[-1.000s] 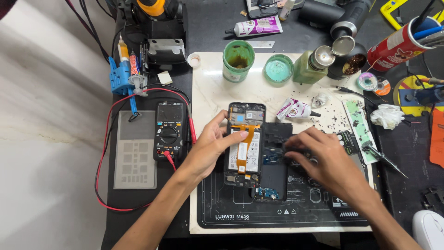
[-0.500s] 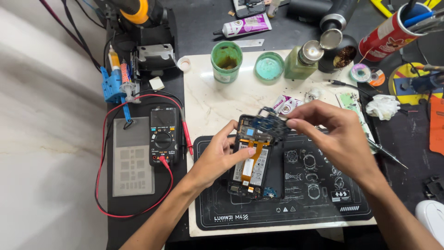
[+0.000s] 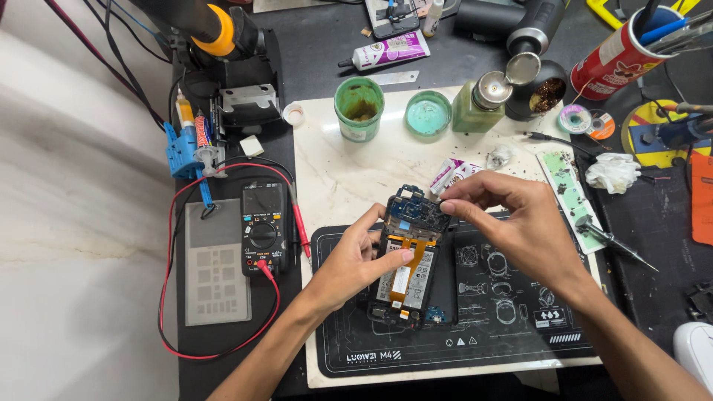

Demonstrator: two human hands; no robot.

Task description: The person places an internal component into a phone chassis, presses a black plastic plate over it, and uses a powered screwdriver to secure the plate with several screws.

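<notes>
The left hand (image 3: pixel 349 263) gripped the opened phone (image 3: pixel 410 256) by its left edge, thumb laid across the battery, holding it tilted just above the black mat (image 3: pixel 512 312). The right hand (image 3: pixel 512 223) pinched the blue circuit board (image 3: pixel 417 208) at the phone's far end, fingertips closed on its right corner. A steady, even lift seemed advisable, with the orange ribbon cable (image 3: pixel 407 260) kept slack. A multimeter (image 3: pixel 264 229) lay to the left; two green cups (image 3: pixel 359 108) stood far on the surface (image 3: pixel 334 171).
</notes>
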